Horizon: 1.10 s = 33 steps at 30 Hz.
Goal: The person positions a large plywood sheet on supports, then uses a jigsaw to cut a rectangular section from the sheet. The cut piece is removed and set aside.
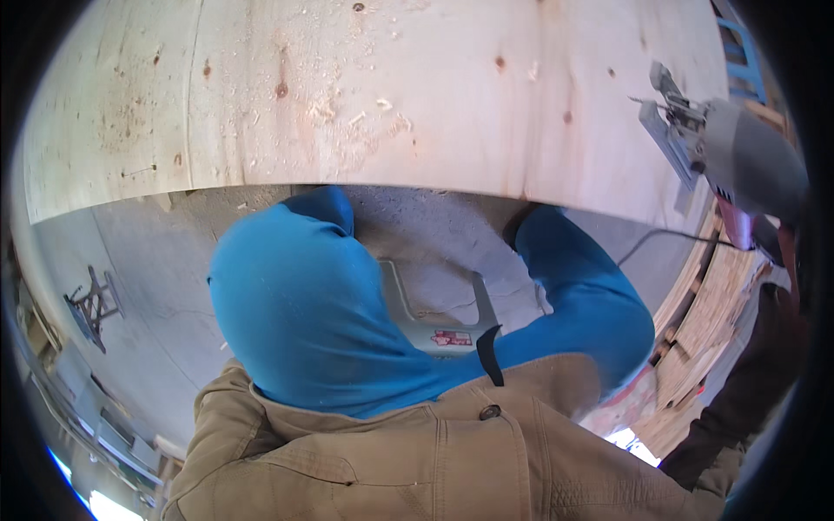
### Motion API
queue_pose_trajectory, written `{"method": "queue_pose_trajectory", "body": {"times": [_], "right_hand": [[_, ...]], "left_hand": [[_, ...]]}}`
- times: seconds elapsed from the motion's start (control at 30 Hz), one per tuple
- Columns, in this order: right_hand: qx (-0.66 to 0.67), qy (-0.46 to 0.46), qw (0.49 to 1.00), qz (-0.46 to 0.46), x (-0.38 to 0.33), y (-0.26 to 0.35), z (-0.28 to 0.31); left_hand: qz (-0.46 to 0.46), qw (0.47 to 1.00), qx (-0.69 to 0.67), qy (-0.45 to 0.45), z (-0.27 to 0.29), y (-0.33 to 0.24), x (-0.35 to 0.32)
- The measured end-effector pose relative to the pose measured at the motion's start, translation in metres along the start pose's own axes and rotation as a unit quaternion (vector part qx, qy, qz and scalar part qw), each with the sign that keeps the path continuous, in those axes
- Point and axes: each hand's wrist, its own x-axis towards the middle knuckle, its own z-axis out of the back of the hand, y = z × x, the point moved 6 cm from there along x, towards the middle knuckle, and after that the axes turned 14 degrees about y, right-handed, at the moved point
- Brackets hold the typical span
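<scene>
At the right rim a grey jigsaw (751, 156) is held up beside the wooden board (434, 104), its blade end pointing left over the board's right part. My right hand (786, 260), dark and partly lost at the picture's edge, is closed round the jigsaw's rear. A dark cord (665, 233) runs left from near the tool and drops below the board's edge. My left hand is out of sight; only brown jacket cloth shows at lower left. Pale shavings (373, 115) and sawdust lie scattered over the board, which has several knots.
My blue-trousered legs (304, 304) reach under the board's near edge. A grey stool (434, 334) shows between them. Stacked wood sheets (708, 321) stand at right, with a blue frame (743, 56) behind the board. On the floor at left lies a dark metal frame (94, 308).
</scene>
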Motion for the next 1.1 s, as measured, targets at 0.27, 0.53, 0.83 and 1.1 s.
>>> {"method": "queue_pose_trajectory", "body": {"times": [0.27, 0.53, 0.83, 1.1], "right_hand": [[-0.055, -0.003, 0.998, 0.033, -0.105, 0.016, 0.024], [-0.038, -0.077, 0.985, 0.149, -0.180, 0.049, 0.030], [0.024, -0.081, 0.972, 0.219, -0.194, 0.035, 0.016], [-0.043, -0.129, 0.974, 0.182, -0.159, 0.009, 0.022]], "left_hand": [[-0.178, 0.978, 0.060, -0.088, 0.125, -0.121, 0.013], [-0.569, 0.769, 0.131, -0.259, 0.144, -0.238, -0.231], [-0.400, 0.675, 0.615, -0.081, -0.202, -0.275, -0.353], [-0.220, 0.576, 0.750, 0.239, -0.375, -0.182, -0.067]]}}
